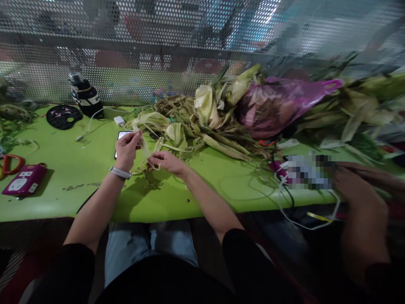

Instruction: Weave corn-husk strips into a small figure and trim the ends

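Between my two hands a pale strip of corn husk (144,145) is stretched at a slant. My left hand (127,147), with a watch band on its wrist, pinches the upper end. The fingers of my right hand (164,162) are closed on the lower end, where thin braided or knotted husk strands (151,180) hang over the table. Behind my left hand lies a phone (122,136) with a lit screen, partly covered. A heap of dried corn husks (180,133) spreads just beyond my hands.
On the green table (95,156) stand a dark bottle (85,95), a black palette-shaped piece (64,117) and a purple box (25,180) near red-handled scissors (12,164). A pink plastic bag (272,107) rests on the husks. At right, another person's hands (354,181) work near white cables (280,198).
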`<state>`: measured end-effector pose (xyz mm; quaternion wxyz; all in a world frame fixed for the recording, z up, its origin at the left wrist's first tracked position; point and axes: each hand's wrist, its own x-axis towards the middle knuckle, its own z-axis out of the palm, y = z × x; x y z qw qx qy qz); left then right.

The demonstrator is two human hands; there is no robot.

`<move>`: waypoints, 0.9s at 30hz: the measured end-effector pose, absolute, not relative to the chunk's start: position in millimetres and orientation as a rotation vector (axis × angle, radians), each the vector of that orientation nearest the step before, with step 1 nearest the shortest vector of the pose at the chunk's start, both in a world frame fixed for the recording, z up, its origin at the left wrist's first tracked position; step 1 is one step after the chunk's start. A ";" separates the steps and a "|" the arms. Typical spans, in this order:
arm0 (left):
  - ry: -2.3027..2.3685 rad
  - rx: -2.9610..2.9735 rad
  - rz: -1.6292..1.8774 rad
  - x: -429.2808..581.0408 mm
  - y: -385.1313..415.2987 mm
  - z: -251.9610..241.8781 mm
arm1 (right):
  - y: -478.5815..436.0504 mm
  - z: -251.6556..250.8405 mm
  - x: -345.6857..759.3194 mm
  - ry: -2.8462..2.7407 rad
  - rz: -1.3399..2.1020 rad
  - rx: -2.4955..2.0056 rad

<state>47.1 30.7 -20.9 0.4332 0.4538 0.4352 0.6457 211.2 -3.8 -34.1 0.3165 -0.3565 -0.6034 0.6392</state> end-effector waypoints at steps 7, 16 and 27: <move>1.134 1.039 1.733 23.7 46.8 -18.6 | 0.5 -33.2 219.8 -1.749 1.858 -0.940; 1.195 1.257 1.645 24.1 42.8 -21.1 | 87.1 -6.9 187.3 -2.135 0.624 -1.586; 1.180 1.228 1.581 18.7 43.6 -24.1 | 157.7 -24.9 174.5 -2.390 0.423 -1.973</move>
